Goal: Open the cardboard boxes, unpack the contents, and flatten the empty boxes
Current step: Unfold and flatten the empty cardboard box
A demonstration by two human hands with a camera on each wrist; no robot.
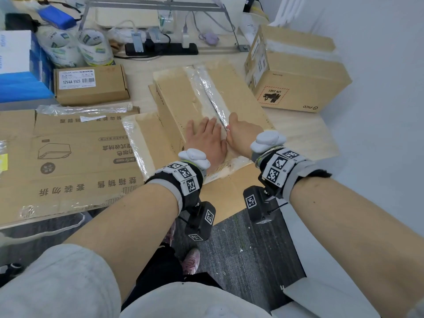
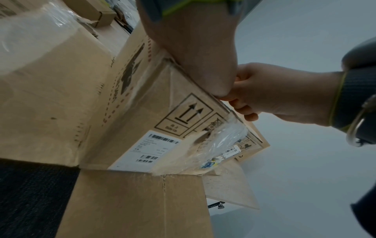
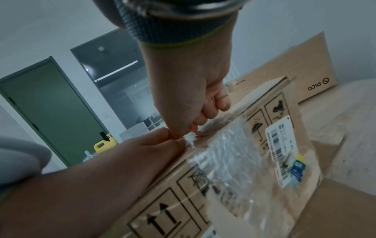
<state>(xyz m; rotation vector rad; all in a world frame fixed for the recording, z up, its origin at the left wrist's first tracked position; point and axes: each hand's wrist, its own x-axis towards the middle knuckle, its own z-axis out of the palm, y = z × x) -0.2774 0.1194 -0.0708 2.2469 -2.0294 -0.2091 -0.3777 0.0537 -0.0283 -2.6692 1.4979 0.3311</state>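
Observation:
A brown cardboard box (image 1: 176, 99) lies on the table, its top seam covered by a strip of clear tape (image 1: 207, 88). My left hand (image 1: 204, 134) presses flat on the top, just left of the seam. My right hand (image 1: 237, 129) is curled at the seam's near end and pinches a white shred of the tape (image 3: 191, 138). In the left wrist view my right hand (image 2: 262, 96) grips at the box's top edge, above the front face (image 2: 162, 112) with arrow marks and labels. In the right wrist view my left hand's (image 3: 154, 145) thumb lies beside the pinch.
A flattened printed box (image 1: 68, 161) lies at the left, and more flat cardboard (image 1: 231, 198) juts over the table edge under my wrists. A PICO box (image 1: 298, 86) stands at the right by the wall. A small labelled box (image 1: 96, 88), tape rolls (image 1: 75, 47) and a power strip (image 1: 160, 49) are behind.

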